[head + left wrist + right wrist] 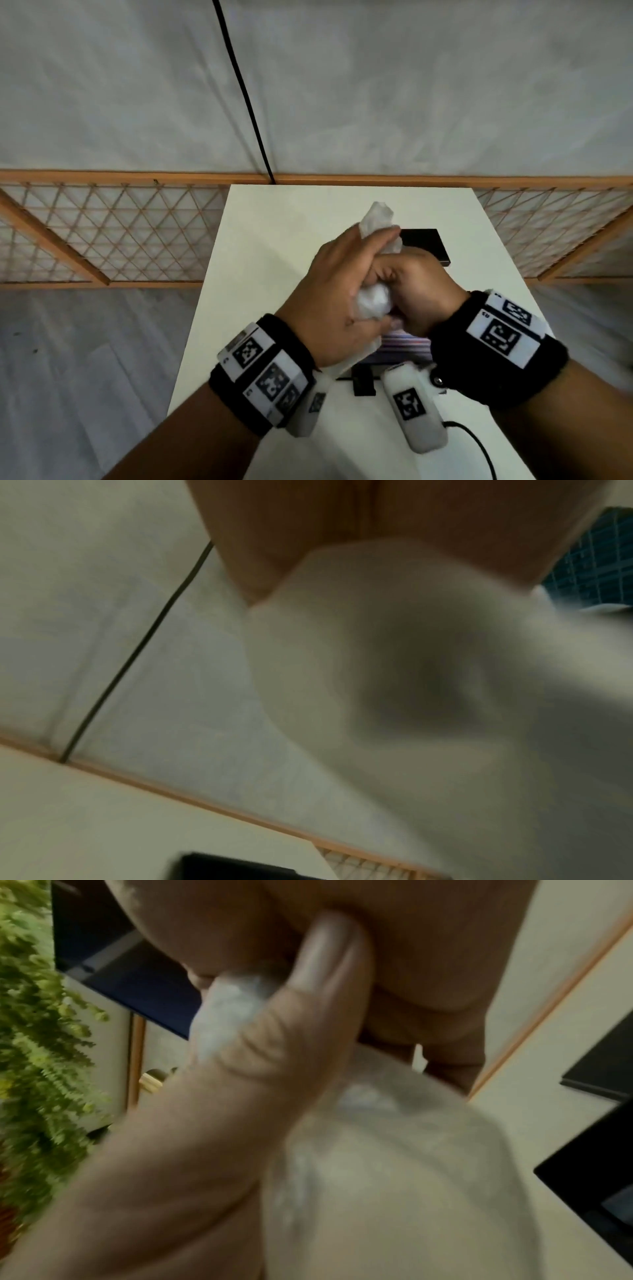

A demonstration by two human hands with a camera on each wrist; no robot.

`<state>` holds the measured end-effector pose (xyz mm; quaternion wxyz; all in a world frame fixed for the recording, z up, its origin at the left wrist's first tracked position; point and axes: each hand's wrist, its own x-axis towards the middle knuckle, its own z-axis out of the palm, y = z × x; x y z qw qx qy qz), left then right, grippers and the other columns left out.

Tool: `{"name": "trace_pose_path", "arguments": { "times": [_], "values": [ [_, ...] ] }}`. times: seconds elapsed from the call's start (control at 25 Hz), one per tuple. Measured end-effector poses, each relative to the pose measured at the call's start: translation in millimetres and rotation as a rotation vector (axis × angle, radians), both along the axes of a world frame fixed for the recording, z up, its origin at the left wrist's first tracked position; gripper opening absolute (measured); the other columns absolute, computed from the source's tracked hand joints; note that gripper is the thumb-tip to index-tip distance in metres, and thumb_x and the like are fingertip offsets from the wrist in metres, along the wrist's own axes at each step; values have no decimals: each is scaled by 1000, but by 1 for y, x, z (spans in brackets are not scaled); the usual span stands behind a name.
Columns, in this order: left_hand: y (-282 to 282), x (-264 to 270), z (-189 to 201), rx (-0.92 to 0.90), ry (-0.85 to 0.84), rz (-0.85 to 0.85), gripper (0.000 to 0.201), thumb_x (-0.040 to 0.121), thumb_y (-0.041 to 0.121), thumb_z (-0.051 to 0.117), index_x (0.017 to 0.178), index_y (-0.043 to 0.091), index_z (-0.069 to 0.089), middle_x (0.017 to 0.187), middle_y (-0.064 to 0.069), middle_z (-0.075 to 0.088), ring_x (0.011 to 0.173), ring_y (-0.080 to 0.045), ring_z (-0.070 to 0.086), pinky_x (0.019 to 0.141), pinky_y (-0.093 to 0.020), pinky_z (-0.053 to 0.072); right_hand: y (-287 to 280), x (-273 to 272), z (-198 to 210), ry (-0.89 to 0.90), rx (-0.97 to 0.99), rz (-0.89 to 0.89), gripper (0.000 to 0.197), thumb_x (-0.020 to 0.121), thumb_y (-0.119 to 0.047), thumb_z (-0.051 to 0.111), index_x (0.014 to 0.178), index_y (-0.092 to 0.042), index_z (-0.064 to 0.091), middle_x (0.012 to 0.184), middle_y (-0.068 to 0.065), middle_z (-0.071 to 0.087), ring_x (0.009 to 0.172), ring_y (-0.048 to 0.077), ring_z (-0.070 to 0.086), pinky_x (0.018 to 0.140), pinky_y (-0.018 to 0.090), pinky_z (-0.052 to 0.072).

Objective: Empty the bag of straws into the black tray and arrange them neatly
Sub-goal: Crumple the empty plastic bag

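A crumpled clear plastic bag (379, 219) is bunched between both hands above the white table (267, 260). My left hand (346, 281) wraps round it from the left, fingers curled over its upper part. From the right, my right hand (414, 287) grips its lower part (373, 301). The right wrist view shows the thumb (301, 1010) pressed on the plastic (394, 1164). Under the hands lies the black tray (363, 375), where a blurred strip of coloured straws (404, 344) shows. In the left wrist view the bag (394, 669) is a white blur.
A second flat black piece (424, 246) lies on the table beyond the hands. A wooden lattice rail (120, 233) runs behind the table, and a black cable (246, 102) hangs down the wall. A green plant (37, 1042) stands off to one side.
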<state>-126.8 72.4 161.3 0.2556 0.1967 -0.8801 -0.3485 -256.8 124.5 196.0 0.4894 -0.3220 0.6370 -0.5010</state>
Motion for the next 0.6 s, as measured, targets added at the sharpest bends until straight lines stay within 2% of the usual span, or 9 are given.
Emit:
{"name": "trace_pose_path", "arguments": {
  "times": [0.08,0.12,0.16,0.2,0.28,0.32,0.36,0.48,0.6],
  "values": [
    [-3,10,0,-21,-46,40,67,65,34,91,122,18,59,117,-2,64,106,-15,59,85,-26,47,6,6,1,-268,11,42,7,59,3,68,59,-3,65,62,14,62,58,23,60,58,29,47],
    [-1,15,1,-69,-87,110,47,65,32,90,99,16,62,96,-1,66,86,-18,61,70,-27,44,10,7,1,-293,20,79,11,57,-2,73,66,0,68,70,17,64,65,27,62,62,32,49],
    [2,17,3,-107,-148,185,37,67,31,87,82,15,57,82,-1,65,74,-21,60,62,-26,37,15,5,0,-184,28,115,20,63,-7,78,79,1,69,82,17,66,73,28,64,67,34,51],
    [6,18,4,-123,-229,243,36,71,31,84,74,17,51,75,-2,66,70,-23,61,60,-25,33,22,2,-2,63,14,137,31,72,-16,80,97,-2,68,96,11,67,83,25,65,71,33,53],
    [13,17,8,-128,-334,311,40,75,34,80,66,22,43,69,1,63,72,-25,64,59,-24,30,40,-2,1,705,-133,138,54,78,-37,77,124,-17,55,117,-6,58,98,9,60,79,21,51],
    [18,16,10,-120,-335,329,44,75,35,79,64,25,38,65,5,56,72,-25,64,57,-23,28,49,-1,1,899,-252,164,58,79,-42,74,128,-20,54,119,-9,57,99,4,58,80,16,49],
    [20,14,12,-102,-316,335,47,73,34,80,63,26,34,63,9,49,70,-23,62,54,-21,27,56,0,-2,965,-339,208,52,80,-44,70,125,-20,58,115,-8,61,96,4,59,81,18,48],
    [41,2,13,-14,-187,331,48,65,34,85,75,25,39,74,11,48,67,-7,52,53,-15,33,69,-7,-17,743,-319,281,32,85,-39,59,101,-12,68,86,1,71,76,17,65,71,37,52],
    [66,-12,6,-18,-10,299,69,56,37,93,100,21,42,98,7,44,85,-8,48,69,-7,41,72,-25,-21,75,-183,205,43,83,-28,58,88,14,57,75,18,60,66,26,55,61,34,45]
  ]
}}
